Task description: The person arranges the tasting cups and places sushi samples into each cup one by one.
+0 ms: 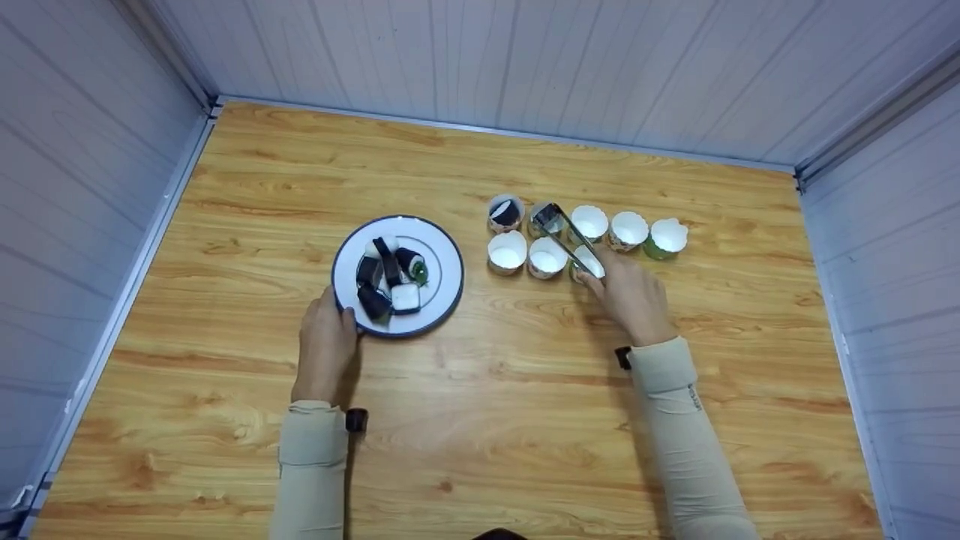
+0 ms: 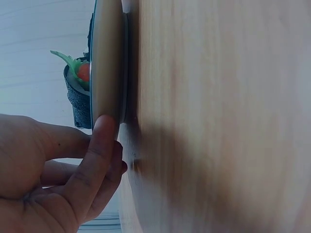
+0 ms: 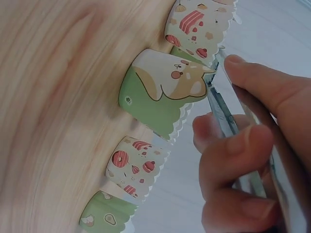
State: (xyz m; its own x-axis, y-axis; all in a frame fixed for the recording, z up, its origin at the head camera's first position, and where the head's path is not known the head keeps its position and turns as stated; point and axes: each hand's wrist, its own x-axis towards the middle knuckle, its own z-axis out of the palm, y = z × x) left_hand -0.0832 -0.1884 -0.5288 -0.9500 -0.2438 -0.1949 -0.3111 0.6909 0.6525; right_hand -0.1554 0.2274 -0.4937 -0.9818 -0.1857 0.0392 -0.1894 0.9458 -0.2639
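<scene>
My left hand [image 1: 324, 345] pinches the near-left rim of a white plate [image 1: 444, 262] with a blue edge; its fingers [image 2: 103, 131] press the plate's side in the left wrist view. Several sushi pieces [image 1: 405, 298] wrapped in dark seaweed lie on the plate, one a roll [image 2: 77, 97] with green and orange filling. Metal tongs [image 1: 574, 257] are held in my right hand [image 1: 636, 294], fingers curled round both arms. The tong tips reach over a paper cup [image 1: 541, 227] in the back row, a dark piece showing at them. The leftmost back cup [image 1: 495, 225] contains a dark-wrapped piece.
Several other paper cups stand in two rows, including a white-lined cup [image 1: 508, 251] at front left and a green cup [image 1: 667, 238] at far right. Panel walls [image 1: 480, 60] enclose the wooden table [image 1: 465, 420] at the back and sides.
</scene>
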